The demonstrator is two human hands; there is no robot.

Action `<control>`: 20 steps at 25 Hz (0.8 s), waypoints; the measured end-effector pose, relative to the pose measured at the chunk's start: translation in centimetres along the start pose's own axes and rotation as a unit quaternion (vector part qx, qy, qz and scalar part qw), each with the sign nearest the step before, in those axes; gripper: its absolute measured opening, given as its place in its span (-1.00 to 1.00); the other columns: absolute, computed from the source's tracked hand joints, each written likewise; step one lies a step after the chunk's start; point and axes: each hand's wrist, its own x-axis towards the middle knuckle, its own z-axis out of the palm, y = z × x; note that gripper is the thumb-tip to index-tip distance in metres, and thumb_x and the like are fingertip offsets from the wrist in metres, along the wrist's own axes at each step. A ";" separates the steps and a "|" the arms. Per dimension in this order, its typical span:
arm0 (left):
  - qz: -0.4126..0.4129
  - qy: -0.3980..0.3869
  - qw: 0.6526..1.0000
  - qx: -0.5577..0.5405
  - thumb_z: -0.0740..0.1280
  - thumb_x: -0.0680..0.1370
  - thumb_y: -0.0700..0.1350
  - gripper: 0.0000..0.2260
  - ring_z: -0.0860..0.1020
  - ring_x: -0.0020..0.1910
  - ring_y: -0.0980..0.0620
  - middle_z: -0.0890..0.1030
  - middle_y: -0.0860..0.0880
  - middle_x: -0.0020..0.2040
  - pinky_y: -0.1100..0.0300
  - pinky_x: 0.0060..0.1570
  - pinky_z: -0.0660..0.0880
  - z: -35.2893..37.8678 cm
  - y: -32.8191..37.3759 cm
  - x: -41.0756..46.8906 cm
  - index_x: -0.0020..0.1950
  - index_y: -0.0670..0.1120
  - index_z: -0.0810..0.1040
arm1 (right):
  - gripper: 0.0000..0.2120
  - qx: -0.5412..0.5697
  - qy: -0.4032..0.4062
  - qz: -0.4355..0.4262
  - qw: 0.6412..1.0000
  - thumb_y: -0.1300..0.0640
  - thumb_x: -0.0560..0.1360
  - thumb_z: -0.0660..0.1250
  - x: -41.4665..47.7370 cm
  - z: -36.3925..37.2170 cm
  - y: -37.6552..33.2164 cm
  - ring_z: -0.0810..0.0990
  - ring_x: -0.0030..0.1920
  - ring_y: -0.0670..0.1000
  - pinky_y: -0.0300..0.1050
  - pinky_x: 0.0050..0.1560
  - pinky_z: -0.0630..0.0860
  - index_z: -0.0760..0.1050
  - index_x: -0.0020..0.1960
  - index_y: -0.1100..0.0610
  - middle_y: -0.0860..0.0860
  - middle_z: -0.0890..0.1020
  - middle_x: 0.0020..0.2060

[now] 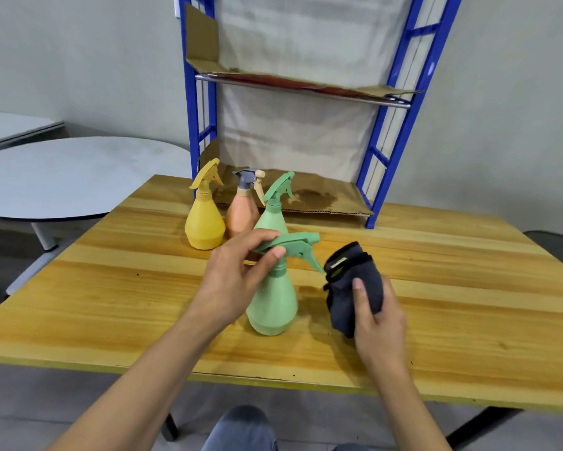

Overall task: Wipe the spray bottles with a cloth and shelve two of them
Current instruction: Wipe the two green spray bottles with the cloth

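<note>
Between my hands, the near green bottle (273, 301) stands upright on the wooden table (111, 288). My left hand (238, 278) pinches its spray head, fingers on top and thumb underneath. My right hand (376, 317) grips a folded dark cloth (351, 281), thumb pressed across its front. The cloth sits just right of the bottle's trigger; I cannot tell whether they touch.

Beyond my left hand, three more bottles stand close together on the table: a yellow bottle (204, 219), an orange bottle (241, 213), and a second green bottle (272, 219) directly behind my left fingertips. Beyond my right hand, a blue shelf rack (400, 102) stands on the table, its shelves lined with cardboard (306, 196).
</note>
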 end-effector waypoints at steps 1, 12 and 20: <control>0.007 -0.001 1.000 0.010 0.36 0.58 0.09 -0.77 0.58 0.10 0.25 0.64 0.21 0.09 0.35 -0.06 0.54 0.3 0.1 0.0 0.22 0.12 0.61 | -0.92 0.014 0.024 0.023 0.999 -0.03 0.61 0.28 0.0 0.2 -0.3 0.60 -0.06 -0.14 -0.36 -0.14 0.45 0.47 0.10 -0.12 -0.27 0.63 -0.10; 0.023 0.028 0.999 0.031 0.37 0.58 0.06 -0.74 0.54 0.09 0.33 0.60 0.25 0.07 0.46 -0.12 0.49 1.0 0.4 -0.5 0.23 0.03 0.63 | -0.35 -0.555 -0.275 0.022 0.785 -0.13 0.64 0.14 -1.2 0.2 -1.6 0.28 0.47 0.19 0.05 0.41 0.29 0.04 0.62 0.11 0.12 0.24 0.55; 0.005 0.019 1.000 0.000 0.37 0.55 0.07 -0.75 0.54 0.08 0.34 0.60 0.26 0.08 0.46 -0.14 0.48 0.7 0.5 -0.4 0.21 0.10 0.61 | -0.36 -0.277 -0.437 -0.003 0.856 -0.31 0.39 0.22 2.1 -3.5 1.5 -0.02 0.57 -0.22 -0.05 0.58 -0.09 0.18 0.46 -0.47 -0.38 0.07 0.56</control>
